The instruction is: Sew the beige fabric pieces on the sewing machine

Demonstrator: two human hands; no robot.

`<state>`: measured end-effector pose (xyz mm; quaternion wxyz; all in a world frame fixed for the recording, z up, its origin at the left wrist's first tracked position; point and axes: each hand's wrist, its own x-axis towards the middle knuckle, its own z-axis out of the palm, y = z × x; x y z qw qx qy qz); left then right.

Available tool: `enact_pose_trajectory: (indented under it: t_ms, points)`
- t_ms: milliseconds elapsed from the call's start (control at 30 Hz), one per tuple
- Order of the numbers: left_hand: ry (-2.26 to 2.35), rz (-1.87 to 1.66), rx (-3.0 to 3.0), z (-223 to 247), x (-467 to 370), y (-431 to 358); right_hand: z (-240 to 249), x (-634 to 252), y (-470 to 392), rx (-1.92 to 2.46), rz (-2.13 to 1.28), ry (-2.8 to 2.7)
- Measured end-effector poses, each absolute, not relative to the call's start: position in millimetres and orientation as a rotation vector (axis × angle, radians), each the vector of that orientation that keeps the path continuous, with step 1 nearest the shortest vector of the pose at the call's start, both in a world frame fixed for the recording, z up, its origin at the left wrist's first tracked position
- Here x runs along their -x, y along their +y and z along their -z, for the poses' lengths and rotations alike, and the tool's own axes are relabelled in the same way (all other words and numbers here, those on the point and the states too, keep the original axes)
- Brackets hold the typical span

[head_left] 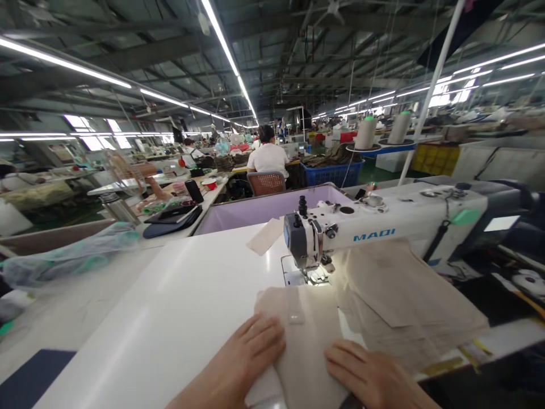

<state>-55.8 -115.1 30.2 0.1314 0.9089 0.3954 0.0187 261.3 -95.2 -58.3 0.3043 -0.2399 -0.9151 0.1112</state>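
Note:
A beige fabric piece point(309, 346) lies on the white table point(170, 318), its far edge just in front of the needle area of a white sewing machine point(370, 224). A small clear strip point(295, 311) rests on it. My left hand point(255, 355) lies over the fabric's left edge, fingers extended. On the right edge sits my right hand point(361, 369), fingers stretched flat toward the left. Both palms face down. More beige fabric point(395, 295) is piled under and beside the machine arm.
Beyond the table is a lilac-lined bin point(247, 213), with a small beige piece point(266, 237) near it. Dark folders point(172, 218) and a phone point(194, 192) are at left. A seated person point(269, 156) is ahead. Thread cones point(366, 133) stand at right.

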Motion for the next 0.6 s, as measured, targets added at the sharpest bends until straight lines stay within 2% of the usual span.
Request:
enact_pose_trajectory:
  t_ms: [167, 267, 333, 433, 600]
  points:
    - [1.041, -0.332, -2.393, -45, 39, -119, 36, -272, -103, 0.643, -0.658, -2.26]
    - [1.26, -0.533, -2.068, -38, 34, -111, 13, -267, -97, 0.828, -0.974, -2.188]
    - [1.463, -0.622, -1.914, -30, 32, -102, 10, -254, -87, 1.078, -1.09, -1.897]
    - [1.69, -0.658, -1.818, -20, 31, -89, 24, -233, -72, 1.333, -1.113, -1.491]
    - [1.809, -0.627, -1.803, -10, 30, -87, 50, -222, -76, 1.323, -1.053, -1.289]
